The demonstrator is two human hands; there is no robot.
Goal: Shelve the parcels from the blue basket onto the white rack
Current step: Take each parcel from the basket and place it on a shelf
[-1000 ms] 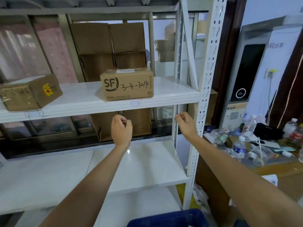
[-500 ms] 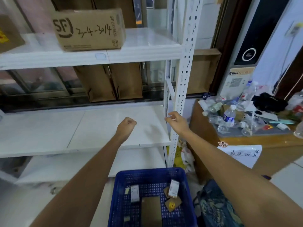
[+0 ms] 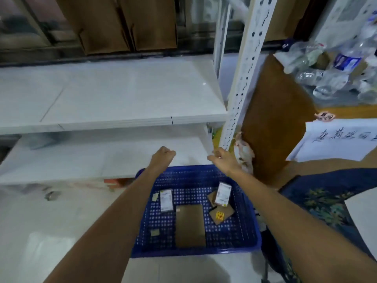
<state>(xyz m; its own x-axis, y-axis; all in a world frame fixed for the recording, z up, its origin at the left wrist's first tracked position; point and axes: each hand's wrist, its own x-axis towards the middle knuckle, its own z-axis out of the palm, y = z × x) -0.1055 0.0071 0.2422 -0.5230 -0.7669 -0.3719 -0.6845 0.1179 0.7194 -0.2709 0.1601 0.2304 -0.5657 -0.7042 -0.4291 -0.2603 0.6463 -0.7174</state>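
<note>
— Where are the parcels sitting right now?

— They are lying in the blue basket [image 3: 244, 225] on the floor: a flat brown parcel [image 3: 190, 225] in the middle, a small white box [image 3: 166, 200] to its left, and a white-labelled packet [image 3: 223, 193] leaning over a brown envelope [image 3: 221, 213] to its right.

— And the hands?

— Both are hovering over the basket's far rim, holding nothing. The left hand [image 3: 163, 156] is curling into a fist; the right hand [image 3: 223, 158] is hanging with fingers loosely bent, just in front of the white rack [image 3: 242, 82].

— What is differing from half a second ago?

— The view is tipping further down. The shelf with the SF box is dropping out of sight, the basket is showing whole, and both hands are sitting lower, now below the empty middle shelf. The bottles [image 3: 336, 66] on the wooden table [image 3: 273, 119] are blurring at upper right.
</note>
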